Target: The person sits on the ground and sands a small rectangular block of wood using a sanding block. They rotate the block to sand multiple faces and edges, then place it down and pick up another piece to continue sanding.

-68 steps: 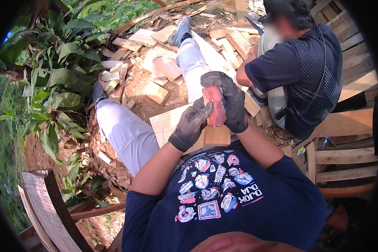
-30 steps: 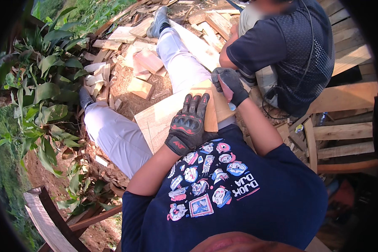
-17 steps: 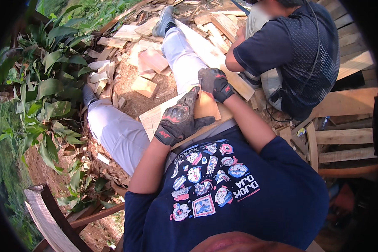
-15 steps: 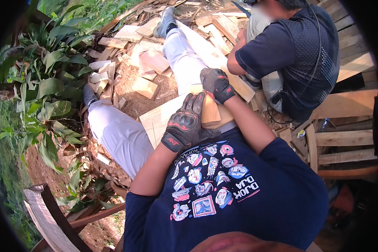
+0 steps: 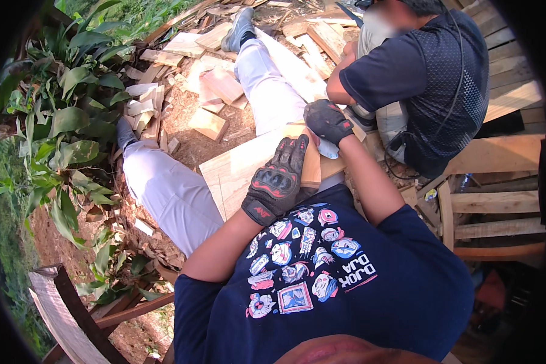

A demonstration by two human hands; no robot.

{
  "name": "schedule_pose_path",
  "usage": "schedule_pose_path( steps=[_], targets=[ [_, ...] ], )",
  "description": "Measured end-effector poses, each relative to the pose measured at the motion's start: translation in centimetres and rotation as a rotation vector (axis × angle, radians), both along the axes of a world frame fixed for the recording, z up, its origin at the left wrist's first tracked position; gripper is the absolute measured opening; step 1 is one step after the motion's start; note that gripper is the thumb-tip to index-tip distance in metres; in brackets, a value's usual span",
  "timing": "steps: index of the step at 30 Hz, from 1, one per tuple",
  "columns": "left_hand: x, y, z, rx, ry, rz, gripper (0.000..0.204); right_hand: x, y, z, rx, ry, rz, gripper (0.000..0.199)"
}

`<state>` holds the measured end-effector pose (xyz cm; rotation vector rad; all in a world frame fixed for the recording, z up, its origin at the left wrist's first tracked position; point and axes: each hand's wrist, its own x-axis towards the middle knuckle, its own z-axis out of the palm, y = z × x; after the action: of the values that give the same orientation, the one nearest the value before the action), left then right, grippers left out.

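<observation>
The left hand [image 5: 275, 181] lies flat against a wooden block [image 5: 311, 168] on a board [image 5: 229, 168]; the right hand [image 5: 328, 121] curls, grip hidden from here. Stiff, probably light, the block suits side-edge holding.

Roomiest lane first: the left part of the lap board [image 5: 227, 179] lies bare, right up to the gloved left hand [image 5: 276, 176]! That hand bars the board's middle, and touching its fingers, the wooden block [image 5: 311, 167] stands in the way of a straight run across. At the board's far right corner, the gloved right hand [image 5: 329, 121] plugs the route. Beyond the far edge it's open air over the sawdust, fenced by the left leg [image 5: 164, 185] and right leg [image 5: 264, 85], a cut offcut [image 5: 208, 124] low down. Board's right: forearm [image 5: 373, 176], then the seated co-worker [image 5: 415, 91]. Near side: shirt [image 5: 370, 242], a wall!
</observation>
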<state>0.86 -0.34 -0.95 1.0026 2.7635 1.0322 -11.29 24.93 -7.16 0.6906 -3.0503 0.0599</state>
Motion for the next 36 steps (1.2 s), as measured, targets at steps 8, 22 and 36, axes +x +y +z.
schedule_pose_path(
  steps=[8,22,36],
  targets=[
    [-1.2,-2.0,1.9,-0.049,0.027,0.012,0.086,1.8,-1.3,1.2,-0.345,0.054,-0.264,0.017],
    [-1.3,-2.2,2.5,0.012,0.091,-0.002,0.076,4.0,-4.6,8.7,-0.978,-0.254,-0.39,0.017],
    [-1.9,-2.6,2.6,0.1,0.014,0.061,0.075,7.4,-7.4,8.4,-0.894,0.241,-0.133,0.019]
  ],
)
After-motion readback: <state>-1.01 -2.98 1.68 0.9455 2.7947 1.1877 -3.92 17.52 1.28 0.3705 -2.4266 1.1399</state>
